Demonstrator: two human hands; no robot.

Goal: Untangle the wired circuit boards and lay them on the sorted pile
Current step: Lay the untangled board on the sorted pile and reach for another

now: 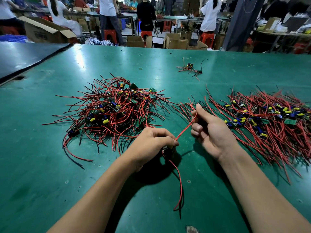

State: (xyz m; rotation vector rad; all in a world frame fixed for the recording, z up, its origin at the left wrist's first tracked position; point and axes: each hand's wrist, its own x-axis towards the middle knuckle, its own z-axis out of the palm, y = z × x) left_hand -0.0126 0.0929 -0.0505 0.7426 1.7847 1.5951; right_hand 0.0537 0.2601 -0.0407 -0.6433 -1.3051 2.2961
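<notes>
- Head view: the left hand [150, 142] is in front of the tangled heap, over the green desk [50, 165]. Its fingers [170, 140] are clenched round a small circuit board [168, 149], which is mostly hidden, so its details are hard to make out
- A red wire [185, 127] runs taut from that board up to the right hand [212, 132], whose palm is turned up. Thumb and forefinger pinch the wire and the other fingers are loosely curled
- More red and black leads [180, 180] trail from the left hand towards the desk's near edge
- Left of the hands lies the tangled heap [114, 108] of boards and wires
- Right of them lies the sorted pile [269, 118], its leads combed roughly one way
- Farther back, well apart, lie a small stray cluster [190, 68] and a yellow rubber band [140, 68]
- People [146, 14] stand at other desks beyond
</notes>
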